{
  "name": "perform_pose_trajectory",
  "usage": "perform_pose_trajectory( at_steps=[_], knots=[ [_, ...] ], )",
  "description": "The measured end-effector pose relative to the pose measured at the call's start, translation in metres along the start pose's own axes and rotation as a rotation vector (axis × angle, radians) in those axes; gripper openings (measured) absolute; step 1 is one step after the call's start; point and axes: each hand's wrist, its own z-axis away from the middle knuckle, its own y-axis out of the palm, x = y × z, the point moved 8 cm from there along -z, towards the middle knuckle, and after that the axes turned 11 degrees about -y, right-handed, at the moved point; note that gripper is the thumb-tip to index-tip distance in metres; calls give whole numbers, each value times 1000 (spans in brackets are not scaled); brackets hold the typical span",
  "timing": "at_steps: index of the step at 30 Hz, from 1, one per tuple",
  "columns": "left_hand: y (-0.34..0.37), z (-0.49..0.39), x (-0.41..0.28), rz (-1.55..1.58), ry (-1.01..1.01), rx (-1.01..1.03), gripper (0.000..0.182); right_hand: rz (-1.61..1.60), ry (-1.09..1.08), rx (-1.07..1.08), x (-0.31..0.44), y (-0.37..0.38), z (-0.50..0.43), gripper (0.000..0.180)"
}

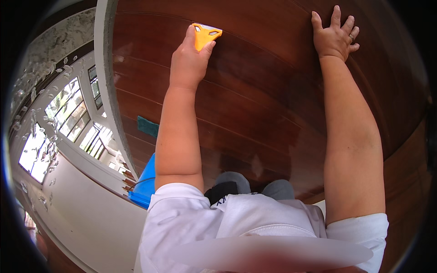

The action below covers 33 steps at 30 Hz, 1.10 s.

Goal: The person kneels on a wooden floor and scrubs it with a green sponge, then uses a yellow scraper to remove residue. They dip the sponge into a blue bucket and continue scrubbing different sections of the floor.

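In my left hand [189, 63] is a yellow plastic scraper [204, 37], held between thumb and fingers. Its pale blade edge points away from me and lies along a seam of the glossy reddish-brown wood planks [245, 82]. My right hand [333, 41] is spread, palm down, on the dark wood farther to the right, fingers apart, with a ring on one finger. Both arms reach out ahead of me. Whether the blade presses on the wood cannot be told.
A green scouring pad [147, 126] lies on the planks left of my forearm, near a blue bucket [143, 186], partly hidden. Along the left runs a pale wall edge [106, 68]; beyond it hang clear crystal pendants [51, 136] before bright windows [73, 109]. Two grey rounded shapes [278, 189] show below me.
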Motion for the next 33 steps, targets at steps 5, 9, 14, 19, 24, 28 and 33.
perform_pose_trajectory(
  at_steps=[5, 9, 14, 19, 24, 28, 33],
  knots=[
    [4, 5, 4, 45, -55, 34, 56, -14, -5, -17, 0, 0, 0, 75],
    [0, 6, -4, -2, 21, -35, 56, 4, -1, -8, 0, 1, -1, 75],
    [-1, 2, -7, 72, 46, -50, 56, 1, -5, -8, 0, 1, -1, 74],
    [4, 3, 1, 7, -18, -2, 58, -7, 6, 7, 1, 0, 0, 74],
    [3, 5, 2, 32, -8, -17, 59, -8, -1, -1, 2, 0, 0, 74],
    [4, 4, 3, 39, -26, -10, 58, -10, -1, 4, 0, 3, 1, 74],
    [2, 5, -3, 5, 18, -45, 57, -7, 6, 8, 4, -6, 0, 74]
  ],
)
